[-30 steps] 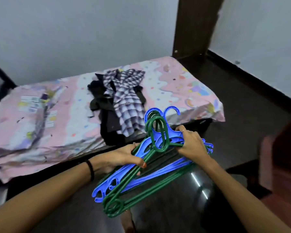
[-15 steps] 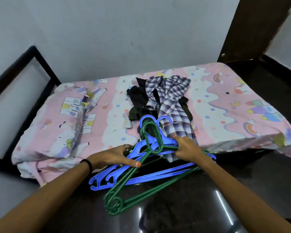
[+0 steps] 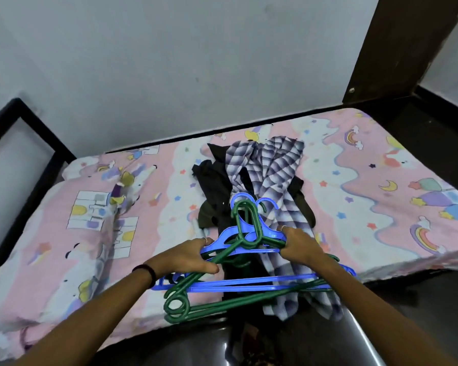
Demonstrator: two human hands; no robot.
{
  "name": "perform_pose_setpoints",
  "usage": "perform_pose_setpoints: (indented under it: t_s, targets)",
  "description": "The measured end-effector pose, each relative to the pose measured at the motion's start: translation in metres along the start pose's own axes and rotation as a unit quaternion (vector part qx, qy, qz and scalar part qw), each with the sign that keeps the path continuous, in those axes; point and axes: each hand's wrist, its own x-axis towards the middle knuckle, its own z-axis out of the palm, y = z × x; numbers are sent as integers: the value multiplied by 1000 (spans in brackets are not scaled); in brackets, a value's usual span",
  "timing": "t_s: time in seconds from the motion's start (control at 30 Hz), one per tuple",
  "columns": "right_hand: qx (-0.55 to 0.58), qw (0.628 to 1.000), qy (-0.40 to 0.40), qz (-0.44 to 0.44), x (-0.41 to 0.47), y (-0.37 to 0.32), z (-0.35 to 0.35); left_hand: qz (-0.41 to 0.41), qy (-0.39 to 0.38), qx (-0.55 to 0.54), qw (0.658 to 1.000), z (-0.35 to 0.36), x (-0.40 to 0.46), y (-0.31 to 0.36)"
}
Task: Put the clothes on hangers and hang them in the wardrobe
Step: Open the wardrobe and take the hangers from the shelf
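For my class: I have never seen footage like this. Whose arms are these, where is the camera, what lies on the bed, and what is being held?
There is no machine here. The arms belong to a person, and the single picture comes from a wide-angle camera worn on their head, looking forward and down. That is why both forearms reach in from the bottom edge.

The left hand and the right hand together grip a bundle of plastic hangers, some blue and some green, held over the near edge of the bed.

The bed has a pink cartoon-print sheet. On it lies a pile of clothes: a checked garment on top of dark garments. None of the clothes is on a hanger yet.
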Motion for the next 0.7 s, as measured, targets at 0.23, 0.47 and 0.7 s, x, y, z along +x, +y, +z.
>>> perform_pose_setpoints:
  t_s: [0.23, 0.47, 0.7]
  targets:
    - [16, 999, -50, -14, 129, -7, -64, -4, -7, 104, 995, -112, 89, 26]
    - [64, 998, -3, -7, 205, -14, -125, 9, 29, 149, 988, -190, 154, 59]
    - [45, 994, 89, -42, 251, -11, -163, 63, 69, 150, 984, -268, 186, 76]
